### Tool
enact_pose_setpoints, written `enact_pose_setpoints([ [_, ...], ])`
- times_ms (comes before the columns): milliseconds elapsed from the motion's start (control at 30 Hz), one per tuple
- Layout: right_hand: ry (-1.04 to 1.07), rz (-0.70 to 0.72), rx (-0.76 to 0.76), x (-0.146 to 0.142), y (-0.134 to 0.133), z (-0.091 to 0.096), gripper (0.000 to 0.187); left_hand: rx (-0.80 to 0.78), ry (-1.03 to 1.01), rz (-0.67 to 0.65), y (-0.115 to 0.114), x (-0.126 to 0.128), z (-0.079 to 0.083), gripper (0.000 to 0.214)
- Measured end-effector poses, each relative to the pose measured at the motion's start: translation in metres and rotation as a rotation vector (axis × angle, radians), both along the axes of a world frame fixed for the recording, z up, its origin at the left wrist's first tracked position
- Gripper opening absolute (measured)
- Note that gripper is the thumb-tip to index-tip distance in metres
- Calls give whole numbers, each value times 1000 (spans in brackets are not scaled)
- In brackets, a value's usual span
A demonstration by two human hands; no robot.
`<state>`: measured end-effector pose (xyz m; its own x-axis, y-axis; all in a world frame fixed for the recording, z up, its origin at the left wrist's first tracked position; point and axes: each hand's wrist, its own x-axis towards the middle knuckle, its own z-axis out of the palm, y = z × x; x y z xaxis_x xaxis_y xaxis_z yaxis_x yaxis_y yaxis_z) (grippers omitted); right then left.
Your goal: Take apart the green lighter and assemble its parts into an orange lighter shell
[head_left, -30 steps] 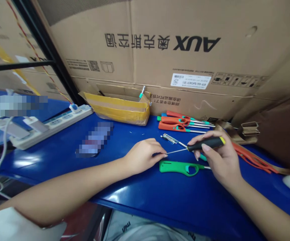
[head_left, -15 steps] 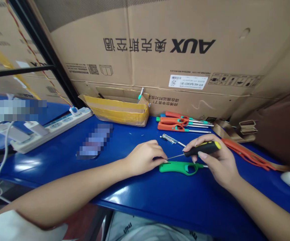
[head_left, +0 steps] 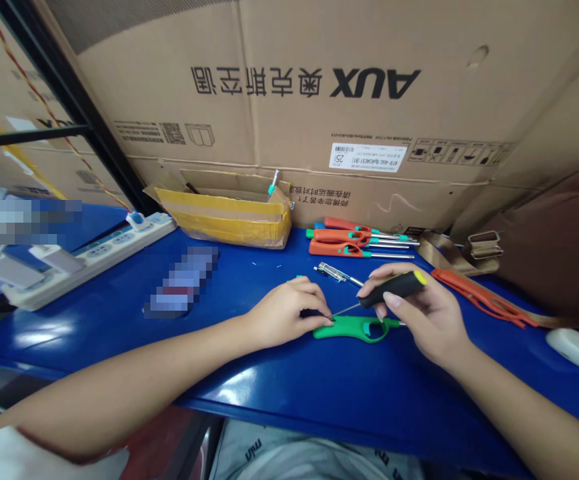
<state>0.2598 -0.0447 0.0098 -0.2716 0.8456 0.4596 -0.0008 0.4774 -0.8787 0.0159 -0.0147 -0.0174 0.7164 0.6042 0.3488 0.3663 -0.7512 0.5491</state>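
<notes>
A green lighter with a long metal nozzle lies on the blue table in front of me. My left hand rests at its left end, thumb and fingers closed on that end. In my right hand is a screwdriver with a black and yellow handle, gripped from above and slanting down to the left. Its thin shaft reaches the lighter's left end beside my left fingertips. The exact contact at the tip is too small to make out. Just behind lies a lighter's metal inner part, its rod running toward my right hand.
Several orange lighters are piled at the back, and an orange shell lies right. A taped cardboard box stands behind my left hand. Left are a blurred-out phone and power strip. A white mouse sits far right.
The whole view has shifted slightly. The screwdriver's tip remains by the lighter's left end, with both hands in nearly the same pose. A bit of teal now shows behind my left hand.
</notes>
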Motion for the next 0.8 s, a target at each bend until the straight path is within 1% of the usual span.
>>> enact_pose_setpoints([
  [133, -10, -24, 22, 0, -1, 2, 19, -28, -15, 15, -1, 1, 1, 16],
  [167, -6, -34, 33, 0, -1, 3, 19, -32, -22, 30, -1, 1, 2, 22],
  [267, 21, -65, 53, -2, 0, 6, 18, -27, -8, 76, 0, 0, 6, 50],
  [333, 42, -76, 52, -5, 1, 8, 17, -17, 58, 72, 2, -2, 8, 58],
  [367, 49, -78, 48, -7, 2, 10, 17, -14, 98, 62, 3, -2, 9, 58],
  [433, 51, -80, 35, -12, 3, 13, 17, -12, 152, 48, 4, -3, 8, 50],
  [533, 17, -73, 4, -19, 4, 16, 21, -16, 168, 55, 3, -2, 4, 38],
  [667, -62, -50, -34, -26, 5, 19, 25, -24, 186, 58, -1, -1, 2, 35],
  [800, -118, -17, -54, -34, 6, 19, 24, -18, 198, 68, -2, 0, 3, 30],
])
